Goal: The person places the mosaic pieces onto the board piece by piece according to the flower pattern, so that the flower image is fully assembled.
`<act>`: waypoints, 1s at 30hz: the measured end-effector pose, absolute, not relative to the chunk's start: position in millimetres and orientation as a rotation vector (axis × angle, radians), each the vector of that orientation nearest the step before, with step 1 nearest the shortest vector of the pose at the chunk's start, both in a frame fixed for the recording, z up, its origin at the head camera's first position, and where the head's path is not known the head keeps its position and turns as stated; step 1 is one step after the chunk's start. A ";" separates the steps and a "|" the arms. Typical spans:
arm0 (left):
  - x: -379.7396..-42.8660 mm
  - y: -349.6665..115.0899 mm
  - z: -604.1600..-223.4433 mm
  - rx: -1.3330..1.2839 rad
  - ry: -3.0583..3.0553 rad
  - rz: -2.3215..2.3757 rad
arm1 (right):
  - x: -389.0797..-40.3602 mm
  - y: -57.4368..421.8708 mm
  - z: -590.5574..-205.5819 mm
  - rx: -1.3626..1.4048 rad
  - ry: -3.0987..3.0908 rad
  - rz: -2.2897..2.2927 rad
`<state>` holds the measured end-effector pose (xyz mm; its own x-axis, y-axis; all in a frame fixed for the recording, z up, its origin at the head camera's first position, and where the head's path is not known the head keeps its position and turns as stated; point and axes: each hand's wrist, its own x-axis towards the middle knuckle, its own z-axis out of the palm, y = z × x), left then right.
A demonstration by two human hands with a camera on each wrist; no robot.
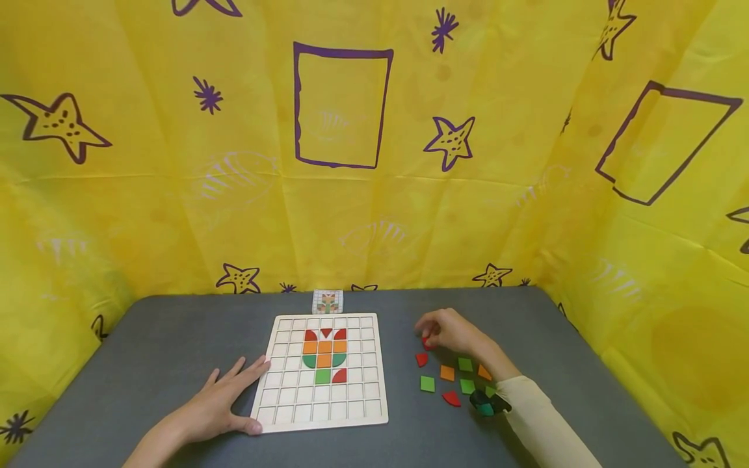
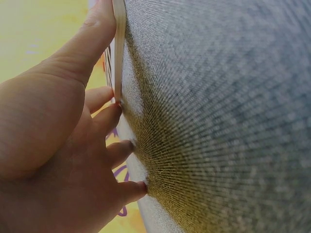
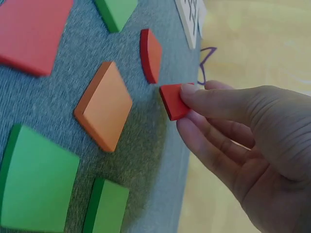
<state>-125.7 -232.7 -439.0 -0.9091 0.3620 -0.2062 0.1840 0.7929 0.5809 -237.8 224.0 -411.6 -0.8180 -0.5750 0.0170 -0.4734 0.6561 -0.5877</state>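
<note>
In the head view, a white gridded board lies on the grey table, with red, orange and green flat pieces set in its upper middle squares. My left hand rests at the board's left edge, its fingers spread and the thumb at the near corner. The left wrist view shows that thumb against the board's side. To the right of the board, my right hand pinches a red tile between thumb and fingers. The tile's full outline is partly hidden by the thumb.
Loose pieces lie under and before my right arm: a red rounded piece, an orange square, a green square and several others. A small pattern card touches the board's far edge. Yellow patterned cloth stands behind the table.
</note>
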 end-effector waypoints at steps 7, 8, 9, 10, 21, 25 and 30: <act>-126.4 -232.8 -440.4 0.416 2.678 0.819 | -235.9 208.2 -408.3 -0.969 2.791 -0.936; -126.6 -232.7 -440.5 0.410 2.678 0.816 | -235.5 205.6 -407.8 -0.980 2.797 -0.949; -126.7 -232.7 -440.6 0.407 2.676 0.816 | -235.0 202.9 -407.2 -0.986 2.803 -0.958; -126.6 -232.8 -440.7 0.405 2.675 0.815 | -234.7 200.3 -406.9 -0.998 2.808 -0.970; -124.9 -234.2 -441.0 0.421 2.685 0.824 | -232.1 171.1 -407.5 -1.035 2.771 -1.066; -124.2 -234.8 -440.9 0.432 2.683 0.831 | -231.3 160.0 -405.8 -1.034 2.754 -1.107; -124.1 -234.8 -440.5 0.451 2.686 0.833 | -228.0 144.2 -405.3 -1.023 2.723 -1.091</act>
